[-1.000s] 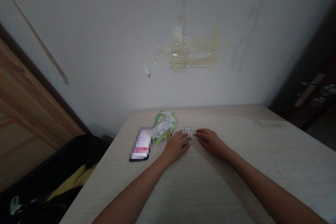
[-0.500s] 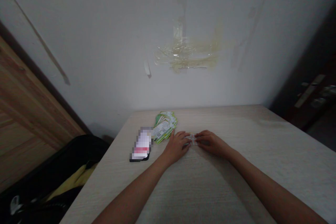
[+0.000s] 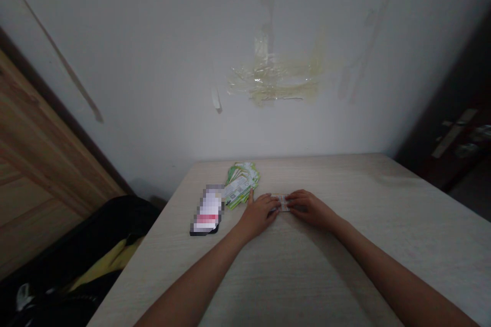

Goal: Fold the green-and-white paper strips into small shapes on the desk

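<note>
My left hand and my right hand lie on a pale wooden table, fingertips meeting over a small folded paper slip. Both hands press the slip flat between their fingers. A fanned pile of green and white paper slips lies just left of my left hand, near its thumb. Most of the small slip is hidden under my fingers.
A phone with a blurred screen lies left of the pile, near the table's left edge. A black bag with yellow contents sits on the floor at the left. A white wall with tape residue rises behind the table.
The small slip has become narrower between my fingers, folded down from the wider piece seen a second ago. My hands have drawn slightly closer together.
</note>
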{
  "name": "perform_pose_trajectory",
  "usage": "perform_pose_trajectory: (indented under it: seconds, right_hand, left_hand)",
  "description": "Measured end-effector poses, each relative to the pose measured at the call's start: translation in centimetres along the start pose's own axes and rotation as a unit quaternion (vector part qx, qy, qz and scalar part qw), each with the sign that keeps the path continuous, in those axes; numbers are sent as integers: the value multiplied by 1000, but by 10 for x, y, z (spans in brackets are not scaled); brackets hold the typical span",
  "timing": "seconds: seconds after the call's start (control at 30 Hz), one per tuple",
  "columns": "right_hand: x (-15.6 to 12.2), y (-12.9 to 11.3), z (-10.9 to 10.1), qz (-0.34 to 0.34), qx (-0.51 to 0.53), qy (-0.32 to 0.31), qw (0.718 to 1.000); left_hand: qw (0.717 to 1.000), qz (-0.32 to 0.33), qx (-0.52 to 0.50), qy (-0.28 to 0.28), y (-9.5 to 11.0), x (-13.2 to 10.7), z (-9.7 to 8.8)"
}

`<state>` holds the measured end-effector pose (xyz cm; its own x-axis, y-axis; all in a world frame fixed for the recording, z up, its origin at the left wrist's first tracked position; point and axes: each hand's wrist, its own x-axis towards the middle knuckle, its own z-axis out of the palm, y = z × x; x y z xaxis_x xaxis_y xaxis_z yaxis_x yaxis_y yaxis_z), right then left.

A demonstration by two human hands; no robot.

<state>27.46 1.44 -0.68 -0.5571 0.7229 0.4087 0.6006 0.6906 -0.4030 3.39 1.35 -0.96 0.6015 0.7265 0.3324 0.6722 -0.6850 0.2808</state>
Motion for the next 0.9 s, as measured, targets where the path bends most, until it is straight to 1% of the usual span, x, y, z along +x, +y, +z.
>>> perform_pose_trajectory:
  seconds: [0.2,0.37,0.5,0.63,0.77,0.9]
  right_hand:
    - [1,1,1,-10,-11,3,1000]
    - [4,-3,3,-21,-15,6,1000]
    - [6,-5,1,-26,-5,-8,1000]
    - [5,1,-2,-34,16,-35,999]
    - [3,4,-3,-23,29,-31,999]
    - [3,-1,-4,-2,58,-21,998]
  left_hand:
    - [1000,-5,-4,4,-1,0,2]
    - [1000,-3,-13,0,1,1,-3]
    - [1000,-8,-9,-6,3,2,-8]
    - [1000,-19,-16,3,5,3,-9]
    - [999,-33,-25,2,6,3,-8]
    - [999,-34,-35,3,6,2,-9]
